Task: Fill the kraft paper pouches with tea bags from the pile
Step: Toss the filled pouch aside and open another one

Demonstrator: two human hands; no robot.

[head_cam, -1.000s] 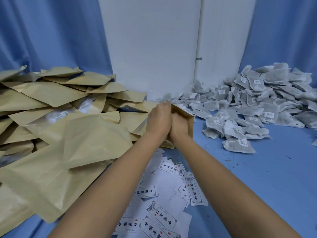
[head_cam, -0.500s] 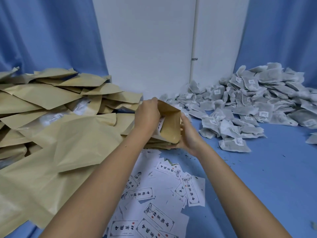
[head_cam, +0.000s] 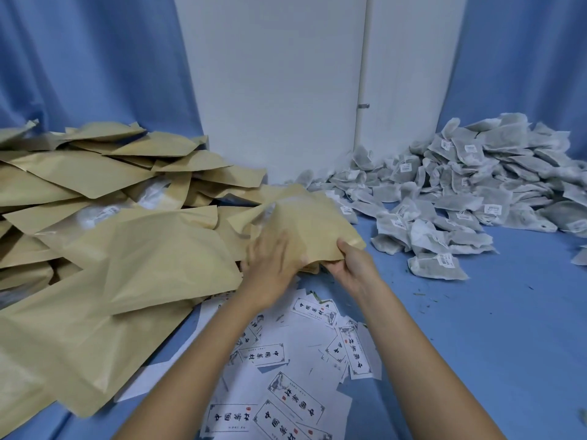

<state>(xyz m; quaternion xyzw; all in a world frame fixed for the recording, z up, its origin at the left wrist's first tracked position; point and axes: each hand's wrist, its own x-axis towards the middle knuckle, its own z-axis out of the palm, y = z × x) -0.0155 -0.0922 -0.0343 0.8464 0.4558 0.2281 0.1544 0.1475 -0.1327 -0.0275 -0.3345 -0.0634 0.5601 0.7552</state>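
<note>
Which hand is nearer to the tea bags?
Right. The right hand grips the pouch corner facing the tea bags; the left hand is on the pouch's other side, farther away.

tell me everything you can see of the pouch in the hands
The pouch is tan kraft paper, matte and creased, with a paler band along its top edge. It is held tilted at the right edge of the pouch pile, broad face to the camera. The right hand pinches its lower right corner; the left hand, blurred, lies on its lower left.
</note>
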